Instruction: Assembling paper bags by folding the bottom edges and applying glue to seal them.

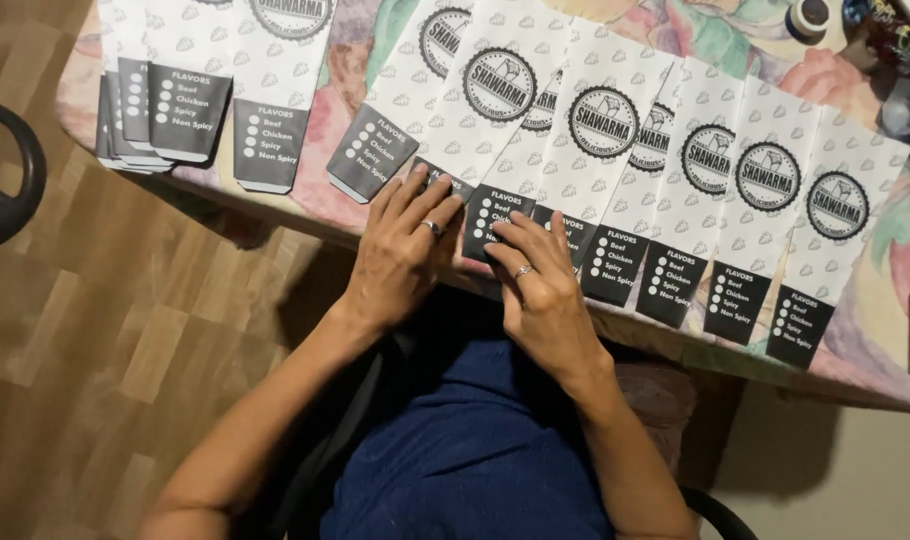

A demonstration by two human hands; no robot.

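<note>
I am looking down at a worktop (pixel 865 330) covered by a floral cloth in pink, green and cream, with a wood-pattern floor (pixel 105 330) lying below it and to the left. A fanned row of paper sleeves (pixel 675 170), white with small grey motifs, a round black emblem and a dark checklist panel at the lower end, is overlapping across the worktop from centre to right, each lower end hanging over the near edge. A separate stack of sleeves (pixel 165 90) is lying at the left, well apart from the row. I am pressing both hands flat on the lower ends of the sleeves near the middle of the row: the left hand (pixel 405 250), wearing a ring, is resting with fingers spread and nothing clasped in its grip; the right hand (pixel 540 285), also ringed, is lying just beside it, fingers extended over a dark panel, its grip likewise unclosed. A curved black chair part (pixel 10 175) is showing at the left edge.
</note>
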